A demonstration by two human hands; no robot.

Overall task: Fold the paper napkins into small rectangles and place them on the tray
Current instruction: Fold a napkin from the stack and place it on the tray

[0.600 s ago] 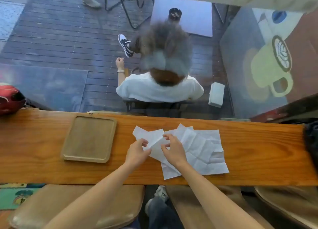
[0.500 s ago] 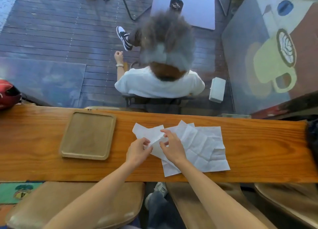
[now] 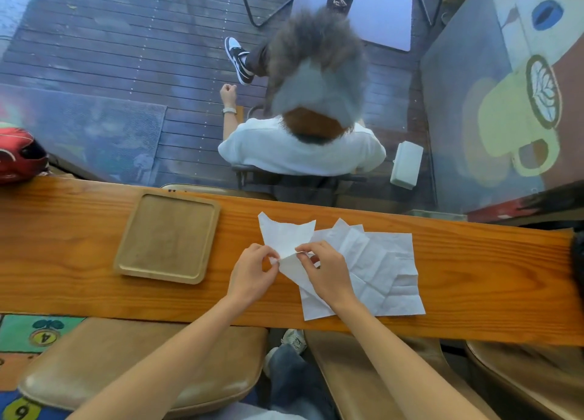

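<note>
- While both hands pinch one sheet, the item list runs as follows: top napkin (image 3: pixel 286 236), white, partly lifted off the pile, its far corners standing up toward the window.
- Left hand (image 3: pixel 252 272): fingertips closed on the napkin's near-left edge, apparently to anchor the point where a crease would start.
- Right hand (image 3: pixel 327 272): thumb and forefinger closed on the same edge just beside the left, likely to peel the sheet free or bring it over into a first fold.
- Napkin pile (image 3: pixel 379 268): several unfolded, creased white sheets lying loosely overlapped on the worktop, under and right of the right hand; none yet a small rectangle.
- Tray (image 3: pixel 167 238): wooden, rounded corners, nothing on it, flat on the worktop left of the hands and within easy reach, presumably for finished folds.
- Worktop (image 3: pixel 474 280): long varnished wooden plank set against a window.
- Surroundings: padded stools under the near edge; red helmet-like object (image 3: pixel 19 154) at far left; beyond the glass, dark decking and a seated person (image 3: pixel 300 148) in a white top, seen from behind; painted cup motif (image 3: pixel 518 116) on the right pane.
</note>
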